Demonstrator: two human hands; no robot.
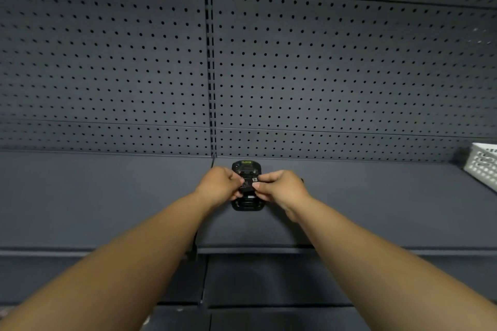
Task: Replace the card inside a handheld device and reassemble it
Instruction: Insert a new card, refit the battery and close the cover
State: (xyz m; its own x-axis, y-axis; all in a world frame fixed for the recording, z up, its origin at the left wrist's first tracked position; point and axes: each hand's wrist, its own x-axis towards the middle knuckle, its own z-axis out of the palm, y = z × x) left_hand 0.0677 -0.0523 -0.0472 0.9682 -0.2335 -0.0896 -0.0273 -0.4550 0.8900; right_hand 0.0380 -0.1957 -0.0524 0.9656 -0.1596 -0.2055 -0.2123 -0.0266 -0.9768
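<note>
A black handheld device [246, 168] lies back side up on a dark grey shelf [107, 196], near the pegboard wall. Over its middle sits a black rectangular piece with a small white label [249, 183], which looks like the battery or back cover. My left hand [219, 183] pinches this piece from the left with curled fingers. My right hand [282, 187] pinches it from the right. The device's lower end [246, 205] shows below my hands. No card is visible.
A white perforated plastic basket [482, 166] stands on the shelf at the far right edge. A dark pegboard wall [242, 62] rises behind the shelf. A lower shelf [269, 317] lies below the front edge.
</note>
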